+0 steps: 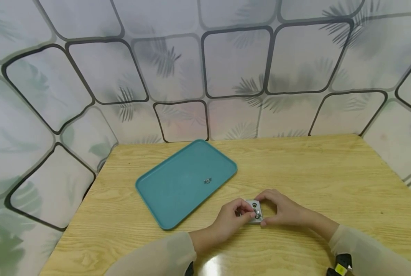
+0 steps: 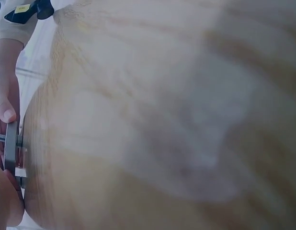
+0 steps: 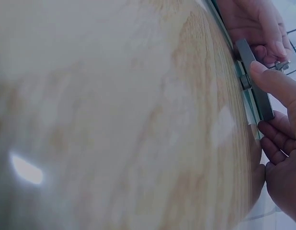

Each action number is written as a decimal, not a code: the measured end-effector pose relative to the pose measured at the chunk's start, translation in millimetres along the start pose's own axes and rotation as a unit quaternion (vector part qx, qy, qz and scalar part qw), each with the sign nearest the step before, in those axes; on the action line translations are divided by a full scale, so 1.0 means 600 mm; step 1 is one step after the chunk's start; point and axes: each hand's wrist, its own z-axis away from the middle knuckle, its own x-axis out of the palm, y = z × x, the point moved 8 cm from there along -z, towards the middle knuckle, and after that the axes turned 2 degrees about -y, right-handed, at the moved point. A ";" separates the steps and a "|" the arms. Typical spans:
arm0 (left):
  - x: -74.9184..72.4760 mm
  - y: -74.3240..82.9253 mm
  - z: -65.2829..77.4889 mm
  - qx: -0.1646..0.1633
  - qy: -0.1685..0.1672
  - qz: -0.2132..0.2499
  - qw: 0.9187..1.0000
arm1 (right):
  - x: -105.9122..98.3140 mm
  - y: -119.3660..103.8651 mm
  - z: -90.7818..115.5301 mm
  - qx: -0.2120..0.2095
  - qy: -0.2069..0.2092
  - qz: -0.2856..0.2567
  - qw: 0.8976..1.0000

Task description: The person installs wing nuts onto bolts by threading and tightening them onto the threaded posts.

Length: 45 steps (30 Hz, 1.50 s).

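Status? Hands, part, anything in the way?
Left hand pinching wing nut at metal plate; right hand gripping plate's edges. Another wing nut on tray, clear of hands. No obstruction visible.

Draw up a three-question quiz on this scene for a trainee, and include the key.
1. What lies on the teal tray?
2. True or false: the right hand rests on the tray.
3. Which hand is pinching the small metal fitting above the metal plate: A, the right; B, the left; C, neither?

Key:
1. A small winged metal part.
2. False; the right hand holds the metal plate.
3. B, the left hand.
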 end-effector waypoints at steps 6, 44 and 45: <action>0.003 0.001 0.003 0.001 -0.008 0.024 1.000 | -0.001 -0.002 0.001 -0.006 0.001 -0.004 1.000; -0.001 -0.002 0.002 -0.011 0.000 0.018 1.000 | 0.000 -0.001 0.000 -0.004 0.000 -0.007 1.000; 0.001 -0.001 0.003 -0.008 -0.003 0.019 1.000 | 0.000 -0.002 0.000 -0.006 0.000 -0.007 1.000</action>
